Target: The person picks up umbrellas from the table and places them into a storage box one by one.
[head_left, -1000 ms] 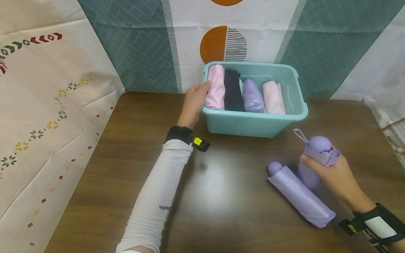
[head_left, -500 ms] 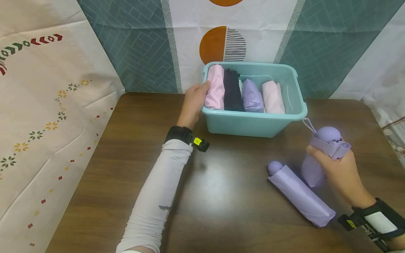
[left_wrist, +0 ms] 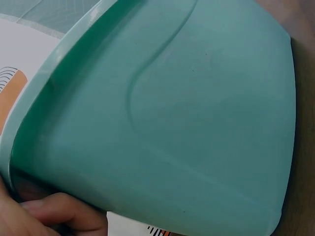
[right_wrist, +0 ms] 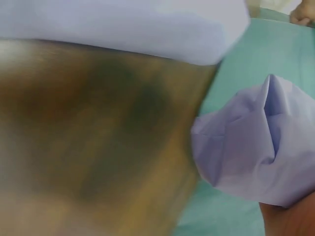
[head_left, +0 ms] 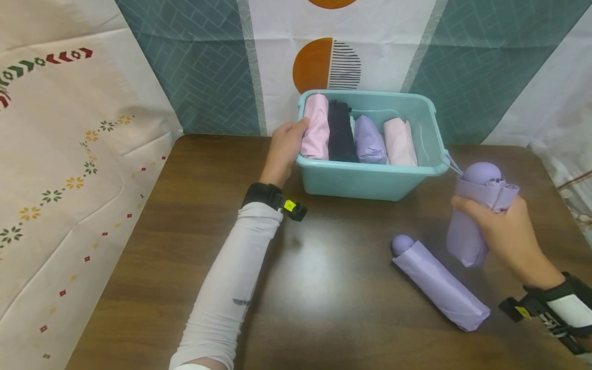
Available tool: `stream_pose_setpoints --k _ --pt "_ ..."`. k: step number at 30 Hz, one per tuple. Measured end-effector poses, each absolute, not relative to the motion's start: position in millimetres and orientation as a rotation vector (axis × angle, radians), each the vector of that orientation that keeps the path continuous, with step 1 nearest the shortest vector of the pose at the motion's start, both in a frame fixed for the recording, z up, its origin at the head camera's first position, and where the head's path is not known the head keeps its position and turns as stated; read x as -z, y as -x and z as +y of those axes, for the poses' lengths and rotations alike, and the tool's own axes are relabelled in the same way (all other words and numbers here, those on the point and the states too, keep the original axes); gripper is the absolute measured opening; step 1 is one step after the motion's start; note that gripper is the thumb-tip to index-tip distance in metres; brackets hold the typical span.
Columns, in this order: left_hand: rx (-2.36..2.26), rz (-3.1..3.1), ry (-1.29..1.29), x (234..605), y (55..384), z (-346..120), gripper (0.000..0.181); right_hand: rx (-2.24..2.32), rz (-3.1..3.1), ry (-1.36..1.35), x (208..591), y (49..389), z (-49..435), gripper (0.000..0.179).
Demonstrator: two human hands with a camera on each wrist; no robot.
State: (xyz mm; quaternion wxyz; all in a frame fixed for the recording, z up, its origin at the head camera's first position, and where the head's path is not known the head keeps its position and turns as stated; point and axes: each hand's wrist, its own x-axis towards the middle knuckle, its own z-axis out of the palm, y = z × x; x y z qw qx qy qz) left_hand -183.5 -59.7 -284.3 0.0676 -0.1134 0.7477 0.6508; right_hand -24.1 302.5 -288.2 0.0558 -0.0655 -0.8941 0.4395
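Observation:
My left hand (head_left: 285, 149) grips the left rim of a teal plastic bin (head_left: 356, 182); its curled fingers (left_wrist: 74, 211) show under the rim in the left wrist view. Above the table at the right, my right hand (head_left: 511, 231) holds a folded lavender umbrella (head_left: 468, 234) in its sleeve, round knob up. Its wrist loop overlaps the bin's front right corner in the head view. The sleeve's bunched fabric (right_wrist: 256, 142) fills the right side of the right wrist view. A second folded lavender umbrella (head_left: 441, 288) lies slantwise on the table, near and left of my right hand.
Inside the bin, a pink bundle (head_left: 316, 128), a black one (head_left: 341, 133), a lavender one (head_left: 370, 141) and a pale pink one (head_left: 400, 144) stand in a row. The bin is on a brown wooden table (head_left: 185, 216), against a patterned cloth backdrop (head_left: 208, 67).
My right hand has lifted the umbrella up and slightly right, away from beside the other lavender umbrella. My left hand, the bin and the lying umbrella have kept their places.

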Motion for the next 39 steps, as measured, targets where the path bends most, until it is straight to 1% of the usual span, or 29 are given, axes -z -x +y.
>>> stream_pose_setpoints --k 6,15,18,23,28,34,39 --pt "-1.962 2.251 0.352 284 185 -60 0.038 -1.308 -2.750 0.177 257 43 296 0.036" --pt "-1.969 2.248 0.344 282 185 -61 0.037 -1.341 -2.885 0.149 214 73 281 0.040" --pt "-1.978 2.240 0.339 282 185 -61 0.037 -1.289 -2.943 0.147 204 85 277 0.044" --pt "-1.980 2.231 0.336 280 184 -61 0.037 -1.216 -3.034 0.146 186 107 272 0.056" --pt "-1.973 2.234 0.331 279 183 -62 0.038 -1.121 -3.134 0.069 172 121 264 0.061" --pt "-1.956 2.235 0.341 280 183 -64 0.039 -1.263 -3.225 0.027 163 135 249 0.060" --pt "-1.947 2.230 0.350 283 184 -62 0.039 -1.290 -3.316 -0.023 161 150 242 0.064"
